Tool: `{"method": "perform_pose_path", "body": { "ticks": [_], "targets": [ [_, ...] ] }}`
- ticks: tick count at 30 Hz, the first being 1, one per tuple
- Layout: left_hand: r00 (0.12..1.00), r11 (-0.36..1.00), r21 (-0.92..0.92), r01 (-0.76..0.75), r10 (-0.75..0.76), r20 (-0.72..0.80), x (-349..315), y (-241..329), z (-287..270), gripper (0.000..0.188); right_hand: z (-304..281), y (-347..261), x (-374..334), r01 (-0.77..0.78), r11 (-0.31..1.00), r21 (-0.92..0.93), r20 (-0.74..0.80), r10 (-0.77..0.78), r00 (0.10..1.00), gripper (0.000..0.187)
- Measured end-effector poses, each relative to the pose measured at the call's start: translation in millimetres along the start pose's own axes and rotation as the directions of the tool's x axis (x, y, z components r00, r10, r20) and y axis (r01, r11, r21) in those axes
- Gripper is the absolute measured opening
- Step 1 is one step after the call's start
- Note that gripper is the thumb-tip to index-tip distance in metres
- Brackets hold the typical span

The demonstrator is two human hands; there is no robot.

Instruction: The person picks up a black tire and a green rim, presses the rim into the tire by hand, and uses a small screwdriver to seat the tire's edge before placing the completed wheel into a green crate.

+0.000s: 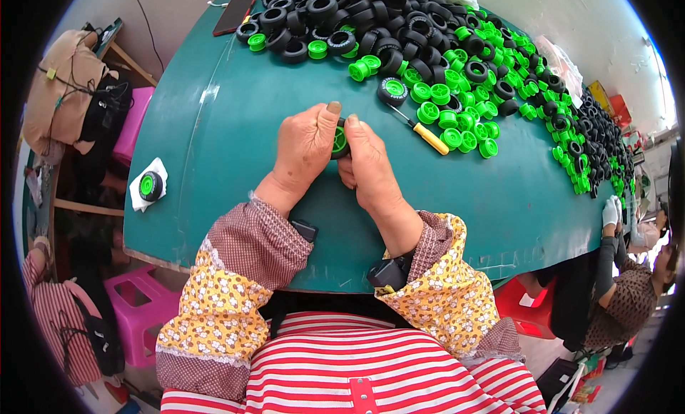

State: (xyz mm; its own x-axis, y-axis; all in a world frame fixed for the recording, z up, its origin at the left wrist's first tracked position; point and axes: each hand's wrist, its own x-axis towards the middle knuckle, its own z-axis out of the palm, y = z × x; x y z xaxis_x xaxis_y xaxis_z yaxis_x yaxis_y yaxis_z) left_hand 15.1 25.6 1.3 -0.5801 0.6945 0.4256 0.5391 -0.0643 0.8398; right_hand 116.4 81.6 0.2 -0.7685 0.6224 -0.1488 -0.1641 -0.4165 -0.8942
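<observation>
Between both hands, over the middle of the green table, is a small toy wheel (340, 140), a green rim with a black rubber tyre around it. My left hand (303, 144) grips it from the left, thumb pressed on its top edge. From the other side my right hand (372, 164) holds it too, thumb up and fingers curled behind. Most of the wheel is hidden by the hands. Beyond my right hand lies a thin metal tool with a yellow handle (431, 138). Its tip points toward another wheel (392, 91) lying flat, tyre around rim.
Loose black tyres (325, 7) heap along the table's far side, mixing with green rims (465, 103) to the right. A wheel (150, 186) rests on white paper (135, 193) at left. A gloved co-worker (628, 293) sits at far right. A pink stool (143, 307) stands lower left.
</observation>
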Motion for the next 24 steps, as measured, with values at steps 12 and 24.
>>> {"method": "perform_pose_path", "body": {
  "ticks": [12, 24],
  "targets": [
    [0.968, 0.942, -0.287, 0.174, -0.218, -0.127, -6, -7, 12, 0.041, 2, 9, -4, 0.177, 0.943, -0.283, -0.036, -0.195, 0.98, 0.029],
    [0.993, 0.991, 0.054, -0.119, 0.118, 0.019, -4, -11, 13, 0.038, -17, 5, 3, 0.05, 0.975, -0.217, -0.066, -0.066, 0.996, 0.033]
  ]
}}
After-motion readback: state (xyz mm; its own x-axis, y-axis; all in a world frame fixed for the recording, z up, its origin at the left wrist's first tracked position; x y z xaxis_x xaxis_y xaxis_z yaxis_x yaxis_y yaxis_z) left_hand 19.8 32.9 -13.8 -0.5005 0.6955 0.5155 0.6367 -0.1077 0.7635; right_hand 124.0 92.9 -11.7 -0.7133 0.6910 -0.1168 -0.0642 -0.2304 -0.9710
